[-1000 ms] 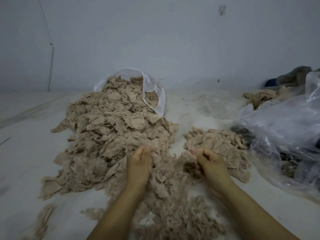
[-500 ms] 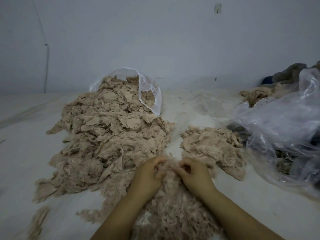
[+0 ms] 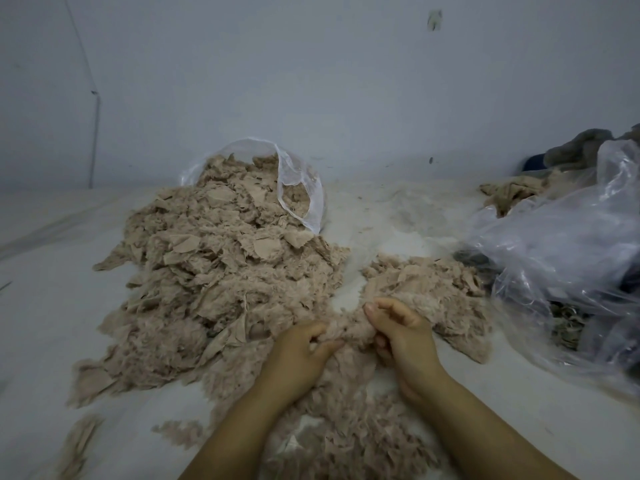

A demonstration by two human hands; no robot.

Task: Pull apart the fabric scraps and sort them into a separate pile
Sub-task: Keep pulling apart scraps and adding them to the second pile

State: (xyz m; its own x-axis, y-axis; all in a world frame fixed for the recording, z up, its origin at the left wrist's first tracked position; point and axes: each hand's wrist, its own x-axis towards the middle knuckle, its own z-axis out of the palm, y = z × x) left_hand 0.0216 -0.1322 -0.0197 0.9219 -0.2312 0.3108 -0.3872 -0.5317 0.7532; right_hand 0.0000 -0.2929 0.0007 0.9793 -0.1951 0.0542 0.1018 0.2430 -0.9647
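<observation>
Both hands work close together over a fuzzy beige clump of fabric scraps [image 3: 349,336]. The left hand [image 3: 298,358] pinches one end of the clump between thumb and curled fingers; the right hand [image 3: 401,336] grips the other end, its fingers curled round the fluff. The clump stretches between them, touching both. Beyond and to the left of the left hand rises the big heap of scraps [image 3: 221,268], spilling from a clear plastic bag [image 3: 304,188]. Just beyond the right hand lies the smaller pile [image 3: 426,289]. Further right of that hand sits a crumpled plastic sack [image 3: 568,268]
</observation>
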